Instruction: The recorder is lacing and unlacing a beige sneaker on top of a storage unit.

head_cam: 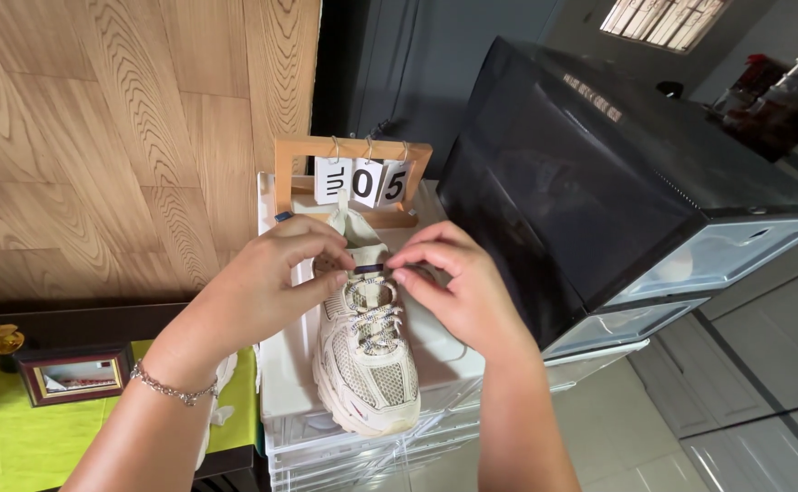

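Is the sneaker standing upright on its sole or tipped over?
Upright. The sneaker sits sole-down on the white drawer unit, laces facing up, toe toward the camera, with the left hand and right hand at its top laces.

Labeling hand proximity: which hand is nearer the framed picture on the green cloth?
Left. The left hand is at the sneaker, on the framed picture's side; the right hand is farther, beyond the sneaker.

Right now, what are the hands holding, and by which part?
Both hands, left hand and right hand, pinch the shoelace at the top eyelets of the beige sneaker; its dark lace tip shows between the fingertips.
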